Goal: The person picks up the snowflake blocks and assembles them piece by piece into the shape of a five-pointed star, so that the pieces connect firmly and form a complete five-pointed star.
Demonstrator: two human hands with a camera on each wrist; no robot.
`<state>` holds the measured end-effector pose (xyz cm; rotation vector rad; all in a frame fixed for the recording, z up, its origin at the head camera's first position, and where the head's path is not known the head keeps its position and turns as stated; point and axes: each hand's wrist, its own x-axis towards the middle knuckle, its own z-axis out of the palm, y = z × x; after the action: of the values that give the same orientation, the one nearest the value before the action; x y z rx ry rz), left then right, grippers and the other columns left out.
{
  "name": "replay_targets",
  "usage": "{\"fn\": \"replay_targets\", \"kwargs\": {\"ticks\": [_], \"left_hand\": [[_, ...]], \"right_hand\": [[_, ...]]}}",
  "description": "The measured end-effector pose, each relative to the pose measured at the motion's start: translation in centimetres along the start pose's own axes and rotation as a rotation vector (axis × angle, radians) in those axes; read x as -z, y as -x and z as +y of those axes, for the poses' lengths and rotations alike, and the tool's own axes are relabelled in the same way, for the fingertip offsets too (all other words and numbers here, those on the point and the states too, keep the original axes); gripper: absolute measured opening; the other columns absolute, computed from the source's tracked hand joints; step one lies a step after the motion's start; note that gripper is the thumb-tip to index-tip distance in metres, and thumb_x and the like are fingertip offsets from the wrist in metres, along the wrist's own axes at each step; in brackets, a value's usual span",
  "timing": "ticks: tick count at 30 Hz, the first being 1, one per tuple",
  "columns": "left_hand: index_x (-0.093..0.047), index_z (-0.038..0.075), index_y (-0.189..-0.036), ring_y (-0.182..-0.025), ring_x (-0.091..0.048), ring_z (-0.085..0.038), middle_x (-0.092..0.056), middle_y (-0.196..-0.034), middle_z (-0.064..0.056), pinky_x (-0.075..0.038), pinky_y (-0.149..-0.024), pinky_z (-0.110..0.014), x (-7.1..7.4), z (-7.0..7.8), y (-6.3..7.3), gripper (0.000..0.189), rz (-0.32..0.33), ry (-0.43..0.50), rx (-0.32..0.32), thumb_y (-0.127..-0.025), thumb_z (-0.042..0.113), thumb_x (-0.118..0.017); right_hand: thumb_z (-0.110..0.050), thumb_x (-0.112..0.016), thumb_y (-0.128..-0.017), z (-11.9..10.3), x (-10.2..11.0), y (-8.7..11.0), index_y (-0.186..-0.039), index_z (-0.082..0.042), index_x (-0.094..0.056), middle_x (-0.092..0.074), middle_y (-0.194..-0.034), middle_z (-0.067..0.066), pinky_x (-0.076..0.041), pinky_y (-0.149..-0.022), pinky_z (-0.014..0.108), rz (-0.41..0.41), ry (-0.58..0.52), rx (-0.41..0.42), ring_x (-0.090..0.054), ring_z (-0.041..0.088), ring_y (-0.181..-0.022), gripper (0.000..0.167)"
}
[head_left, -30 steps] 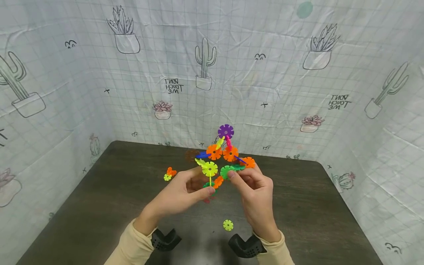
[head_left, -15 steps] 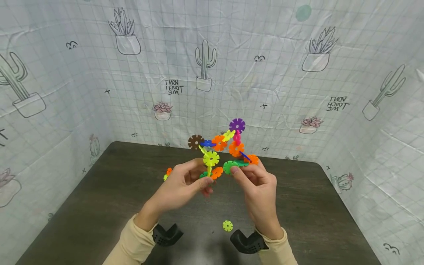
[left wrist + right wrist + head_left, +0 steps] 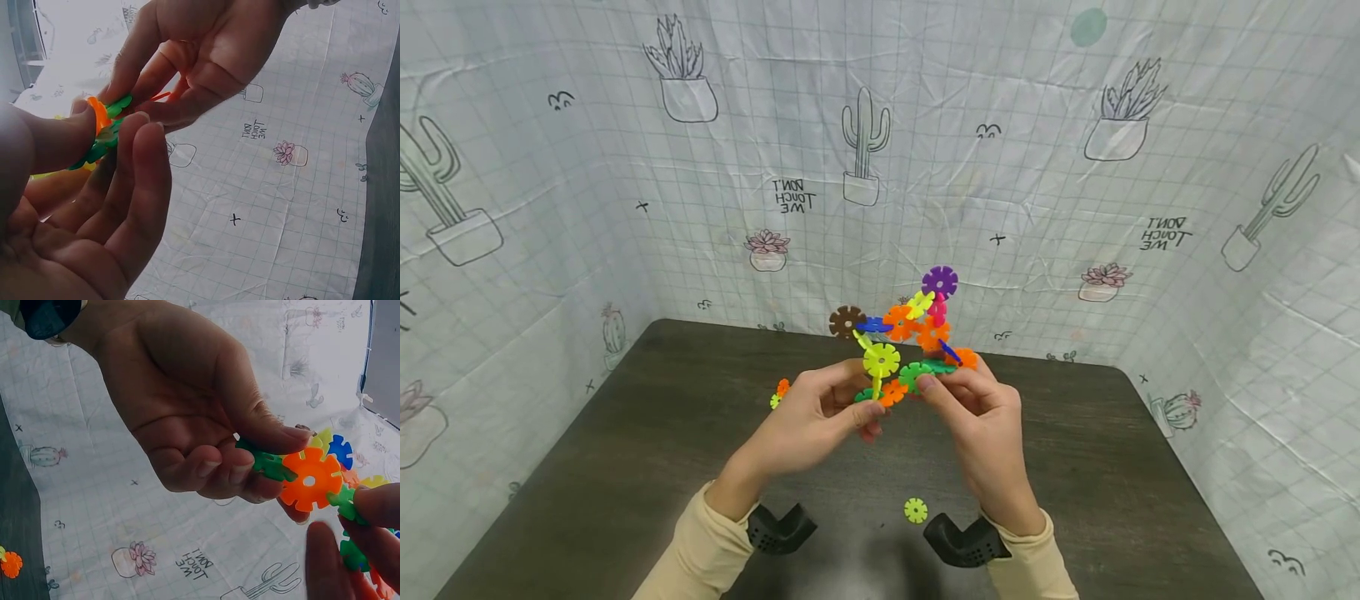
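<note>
A closed-looking loop of notched plastic discs is held up between both hands, with a purple disc [image 3: 931,288] on top. My left hand [image 3: 801,421] pinches its lower left part, at a green disc [image 3: 269,464] joined to an orange disc [image 3: 893,394]. My right hand [image 3: 981,425] pinches another green disc [image 3: 911,379] between thumb and fingers. In the right wrist view, the orange disc's edge meets the right hand's green disc [image 3: 340,499]; whether their slots interlock I cannot tell. Fingers hide part of the discs in the left wrist view.
One loose yellow-green disc [image 3: 915,503] lies on the dark table [image 3: 1075,500] between the wrists. Some orange and yellow discs [image 3: 783,387] lie beyond the left hand. A printed cloth [image 3: 925,192] surrounds the table. Black mounts [image 3: 966,543] sit on both wrists.
First the loop was lifted and turned, bringing the brown disc up. Since then my right hand has moved slightly left, closing the gap between its green disc and the orange one.
</note>
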<state>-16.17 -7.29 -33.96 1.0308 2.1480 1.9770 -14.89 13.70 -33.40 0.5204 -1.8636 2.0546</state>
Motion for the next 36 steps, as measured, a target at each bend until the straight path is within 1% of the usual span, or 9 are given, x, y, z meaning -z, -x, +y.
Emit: {"fn": "replay_targets", "kwargs": {"ticks": [3, 7, 12, 17, 21, 24, 28, 30, 36], "left_hand": [[-0.058, -0.001, -0.136, -0.074, -0.071, -0.02, -0.07, -0.106, -0.024, -0.063, -0.072, -0.044, -0.09, 0.08, 0.02, 0.039, 0.007, 0.003, -0.007, -0.097, 0.005, -0.066], [-0.06, -0.003, -0.132, -0.073, -0.071, -0.024, -0.071, -0.104, -0.023, -0.063, -0.071, -0.044, -0.21, 0.21, 0.05, 0.037, 0.027, 0.001, -0.016, -0.096, 0.003, -0.067], [-0.062, -0.006, -0.127, -0.071, -0.071, -0.015, -0.07, -0.095, -0.021, -0.063, -0.071, -0.043, -0.27, 0.28, 0.16, 0.033, 0.054, -0.01, -0.015, -0.095, 0.001, -0.068], [-0.062, -0.007, -0.127, -0.069, -0.071, -0.013, -0.071, -0.094, -0.021, -0.063, -0.068, -0.041, -0.35, 0.37, 0.22, 0.035, 0.074, -0.021, -0.016, -0.093, -0.001, -0.069], [-0.063, -0.007, -0.128, -0.068, -0.071, -0.013, -0.072, -0.094, -0.022, -0.063, -0.067, -0.042, -0.52, 0.38, 0.2, 0.035, 0.085, -0.026, -0.016, -0.093, -0.001, -0.069], [-0.064, -0.006, -0.126, -0.067, -0.07, -0.013, -0.071, -0.089, -0.02, -0.063, -0.067, -0.043, -0.58, 0.26, 0.2, 0.033, 0.085, -0.014, -0.015, -0.094, -0.001, -0.069], [-0.064, -0.008, -0.125, -0.067, -0.07, -0.012, -0.067, -0.083, -0.02, -0.063, -0.067, -0.04, -0.49, 0.0, 0.33, 0.033, 0.071, -0.011, -0.008, -0.094, -0.001, -0.068], [-0.063, -0.008, -0.126, -0.067, -0.07, -0.012, -0.066, -0.083, -0.02, -0.063, -0.067, -0.039, -0.48, -0.09, 0.36, 0.033, 0.067, -0.016, -0.012, -0.094, -0.002, -0.068], [-0.065, -0.007, -0.111, -0.065, -0.068, -0.011, -0.062, -0.078, -0.017, -0.063, -0.065, -0.037, -0.7, -0.19, 0.28, 0.017, 0.086, -0.024, -0.036, -0.094, -0.005, -0.066]], "right_hand": [[0.002, -0.069, -0.094, -0.08, 0.0, -0.03, -0.096, 0.015, -0.071, -0.055, -0.1, 0.013, -0.062, -0.083, 0.036, -0.01, 0.006, -0.024, -0.071, 0.021, -0.086, 0.013], [-0.002, -0.069, -0.094, -0.12, -0.09, -0.06, -0.094, 0.012, -0.072, -0.057, -0.103, 0.013, -0.059, -0.082, 0.034, -0.015, 0.043, -0.039, -0.067, 0.024, -0.095, 0.014], [-0.003, -0.07, -0.094, -0.04, -0.26, -0.08, -0.089, 0.01, -0.072, -0.06, -0.107, 0.013, -0.056, -0.082, 0.032, -0.018, 0.062, -0.047, -0.061, 0.029, -0.107, 0.014], [-0.002, -0.069, -0.094, 0.12, -0.37, 0.03, -0.089, 0.011, -0.071, -0.06, -0.112, 0.012, -0.055, -0.086, 0.032, -0.037, 0.061, -0.057, -0.06, 0.028, -0.113, 0.014], [-0.003, -0.069, -0.095, 0.23, -0.41, 0.06, -0.091, 0.011, -0.071, -0.059, -0.113, 0.013, -0.056, -0.086, 0.033, -0.038, 0.063, -0.053, -0.06, 0.028, -0.113, 0.014], [-0.002, -0.069, -0.095, 0.3, -0.43, 0.04, -0.092, 0.012, -0.07, -0.059, -0.117, 0.016, -0.059, -0.085, 0.034, -0.045, 0.04, -0.051, -0.06, 0.029, -0.113, 0.015], [0.0, -0.069, -0.094, 0.34, -0.42, 0.05, -0.091, 0.014, -0.068, -0.059, -0.122, 0.017, -0.061, -0.084, 0.036, -0.059, 0.005, -0.058, -0.062, 0.031, -0.113, 0.014], [0.001, -0.069, -0.094, 0.33, -0.41, 0.05, -0.09, 0.014, -0.068, -0.061, -0.121, 0.014, -0.061, -0.085, 0.035, -0.058, 0.008, -0.062, -0.063, 0.03, -0.111, 0.014], [-0.001, -0.07, -0.093, 0.29, -0.64, 0.11, -0.09, 0.013, -0.07, -0.061, -0.119, 0.014, -0.057, -0.084, 0.03, -0.028, 0.056, -0.067, -0.064, 0.026, -0.106, 0.014]]}}
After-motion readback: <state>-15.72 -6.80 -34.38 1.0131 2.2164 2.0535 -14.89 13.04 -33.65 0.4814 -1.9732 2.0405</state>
